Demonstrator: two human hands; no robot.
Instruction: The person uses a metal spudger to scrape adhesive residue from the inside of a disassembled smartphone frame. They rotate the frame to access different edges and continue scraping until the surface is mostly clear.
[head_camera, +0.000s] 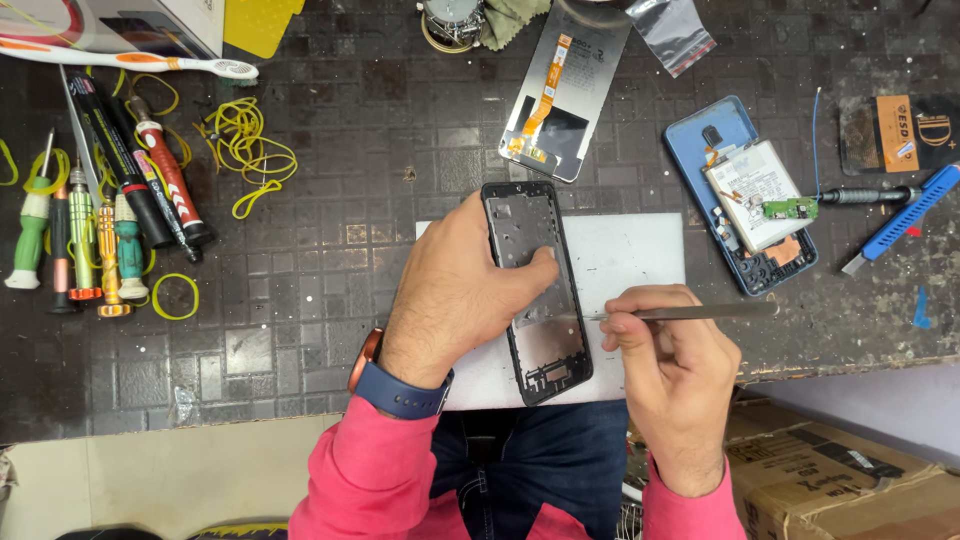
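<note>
Dark, worn squares cover the workbench (330, 300). On it, under both hands, lies a white sheet (630, 255). The black phone frame (535, 290) rests on that sheet, pinned flat by the left hand (455, 295), thumb pressing its middle. Just right of it, the right hand (675, 370) pinches metal tweezers (700, 313), their tip touching the frame's right edge.

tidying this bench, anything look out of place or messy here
Yes: a toothbrush lies among the repair tools at the top left, and yellow rubber bands are strewn loose across the mat beside the screwdrivers.
</note>
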